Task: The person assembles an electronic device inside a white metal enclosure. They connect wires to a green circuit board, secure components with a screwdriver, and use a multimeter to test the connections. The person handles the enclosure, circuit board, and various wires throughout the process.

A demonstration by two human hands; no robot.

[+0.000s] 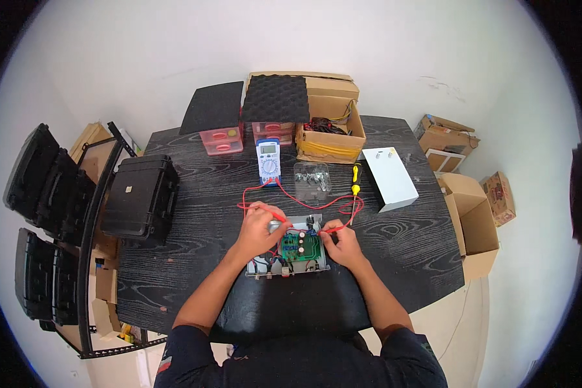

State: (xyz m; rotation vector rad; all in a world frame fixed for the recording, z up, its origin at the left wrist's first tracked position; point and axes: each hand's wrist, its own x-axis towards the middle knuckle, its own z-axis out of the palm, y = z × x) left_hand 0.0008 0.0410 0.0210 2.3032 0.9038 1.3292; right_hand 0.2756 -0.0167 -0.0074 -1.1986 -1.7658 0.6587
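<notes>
An open metal enclosure (315, 267) lies on the black table in front of me, with a green circuit board (309, 248) and wires inside. My left hand (257, 230) pinches a red test probe (279, 217) over the enclosure's left part. Another red test probe (332, 229) is gripped in my right hand (344, 247) at the board's right edge; I cannot make out where either tip touches. Red leads run from the probes to a blue-and-white multimeter (269, 165) standing beyond the enclosure.
Behind the enclosure sit a clear box of small parts (312, 182), a yellow screwdriver (355, 182) and a white metal cover (390, 179). Red drawer units (222, 141) and a cardboard box (330, 150) line the back. A black hard case (139, 199) stands left.
</notes>
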